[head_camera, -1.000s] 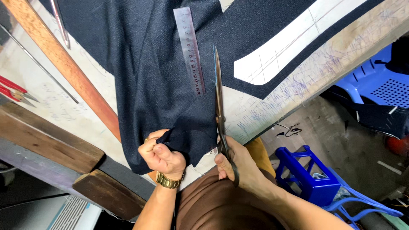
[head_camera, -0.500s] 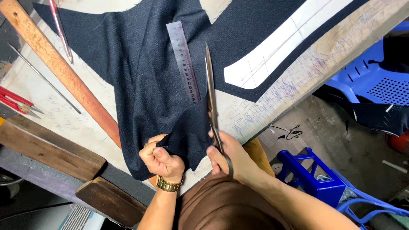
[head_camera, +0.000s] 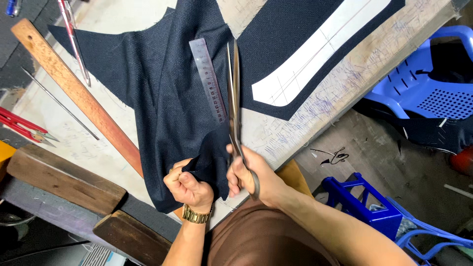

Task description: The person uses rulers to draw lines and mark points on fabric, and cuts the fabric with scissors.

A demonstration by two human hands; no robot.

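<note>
Head view, looking down on a bench with scribbled pen marks near its edge. Right hand clamped around the handles of long scissors, blades nearly together and pointing away from the body, lying along the edge of the dark cloth. Left hand closed in a fist on a bunched corner of that cloth at the near edge of the bench, gold watch on the wrist. Cloth spread flat across the middle of the bench, near corner lifted by the left hand. Metal ruler on top of the cloth, just beside the scissor blades on their left (touching or not, cannot tell). Long wooden stick diagonal on the bench, left of the cloth, lower end tucked under it. Second dark piece further right with a white curved pattern piece on it. Red snips at the far left edge. Wooden blocks lower left, off the bench edge. Blue plastic chair at right, blue stool lower right on the floor. Brown clothing at the bottom centre.
</note>
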